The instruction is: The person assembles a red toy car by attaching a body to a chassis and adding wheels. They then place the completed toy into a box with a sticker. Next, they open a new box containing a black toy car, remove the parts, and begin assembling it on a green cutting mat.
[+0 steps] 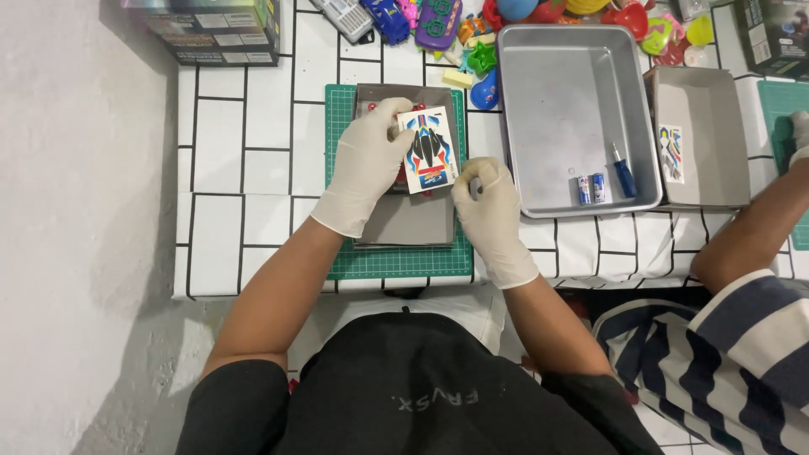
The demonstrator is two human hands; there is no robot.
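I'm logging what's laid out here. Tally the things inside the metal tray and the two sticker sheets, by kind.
Batteries in the metal tray: 2
Blue-handled screwdriver in that tray: 1
Sticker sheets: 2, one held by the left hand and right hand at, one in the grey box at
Total: 5

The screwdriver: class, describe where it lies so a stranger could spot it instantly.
Find the large grey metal tray right of the green cutting mat. Near its lower right corner lies the screwdriver, beside two small batteries. Its blue handle and long, thin shape set it apart from those stubby cylinders.
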